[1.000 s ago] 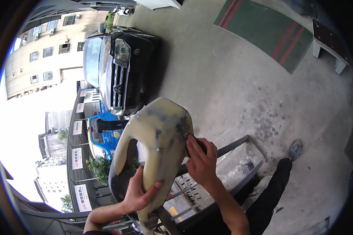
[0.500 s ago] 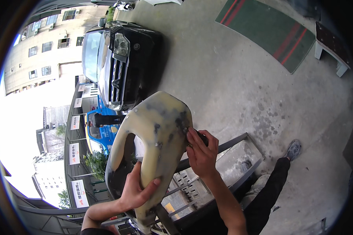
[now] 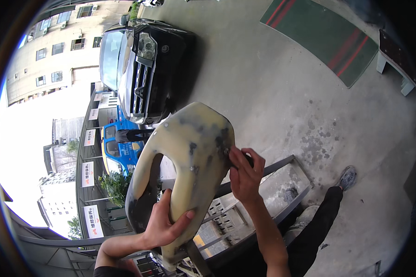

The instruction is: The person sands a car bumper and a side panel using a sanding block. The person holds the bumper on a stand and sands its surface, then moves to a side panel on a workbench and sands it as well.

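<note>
Mottled yellow panel (image 3: 194,134) between two bare hands

The panel is in the middle of the view, directly before the person, tilted, with grey and dark patches on its upper part and a long opening at its left side. The left grip (image 3: 164,226) is closed around the strip beside this opening: the thumb lies on the front, and the other fingers go behind, where I cannot see them. The right grip (image 3: 246,179) is at the right edge, its fingertips touching the panel; it is narrow, holding a small dark piece (image 3: 249,159), which is mostly hidden. Below the panel there is a metal frame (image 3: 278,165). Farther away, a black car (image 3: 171,69) and a blue vehicle (image 3: 125,150) stand beyond it, and a green sheet (image 3: 319,39) with red stripes is at the upper right.
</note>
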`<action>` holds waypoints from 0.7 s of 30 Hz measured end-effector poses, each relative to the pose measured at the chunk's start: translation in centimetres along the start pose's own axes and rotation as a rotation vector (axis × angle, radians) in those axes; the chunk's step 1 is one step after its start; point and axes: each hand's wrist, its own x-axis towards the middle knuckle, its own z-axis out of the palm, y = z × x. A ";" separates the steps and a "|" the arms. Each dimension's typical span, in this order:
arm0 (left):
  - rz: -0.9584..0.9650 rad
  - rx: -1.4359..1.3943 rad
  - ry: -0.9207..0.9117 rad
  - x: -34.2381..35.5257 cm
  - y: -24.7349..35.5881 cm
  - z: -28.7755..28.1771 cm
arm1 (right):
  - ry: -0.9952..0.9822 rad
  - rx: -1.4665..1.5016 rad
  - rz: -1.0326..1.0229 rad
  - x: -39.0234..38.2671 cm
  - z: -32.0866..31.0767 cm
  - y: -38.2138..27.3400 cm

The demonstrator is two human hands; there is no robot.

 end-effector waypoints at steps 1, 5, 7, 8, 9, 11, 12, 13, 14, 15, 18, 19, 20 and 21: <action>0.006 -0.050 0.011 -0.1 -0.7 0.2 | 0.003 0.008 -0.014 0.4 0.5 0.8; 0.010 -0.016 0.010 -0.1 -0.5 0.1 | -0.034 0.051 0.038 -2.3 -0.3 -1.7; 0.024 -0.011 0.025 0.0 0.0 0.2 | -0.016 0.025 0.006 -2.1 -0.2 -1.4; 0.007 -0.027 0.017 0.1 -0.2 0.2 | -0.021 0.004 0.003 -0.9 -0.2 -0.7; -0.012 -0.043 0.012 0.1 -0.7 0.0 | -0.013 0.000 0.010 0.4 0.2 0.0; -0.056 -0.068 0.003 0.1 -0.9 0.1 | -0.021 0.014 0.035 0.7 0.4 0.5; -0.040 -0.047 -0.002 0.1 -0.6 0.0 | -0.022 0.024 0.057 0.3 0.3 -0.3; -0.024 -0.026 -0.008 -0.1 -0.3 0.0 | -0.026 0.063 0.056 -0.9 -0.1 -1.2; -0.003 -0.010 -0.017 -0.2 -0.1 0.1 | -0.030 0.095 0.054 -1.9 -0.6 -1.9; 0.009 -0.013 -0.019 -0.2 0.3 0.1 | -0.011 0.067 0.029 -2.1 -0.6 -1.9; -0.070 -0.059 -0.024 -0.3 -0.6 -0.1 | -0.010 -0.012 -0.002 0.7 0.1 0.4; -0.070 -0.098 -0.003 -0.3 -0.5 0.1 | 0.021 -0.016 -0.022 0.8 0.3 0.6; -0.050 -0.088 0.002 -0.2 -0.5 0.3 | 0.011 0.005 -0.005 0.3 0.2 0.1; -0.027 -0.076 0.004 -0.2 -0.4 0.3 | 0.006 0.025 0.013 -0.6 -0.2 -0.9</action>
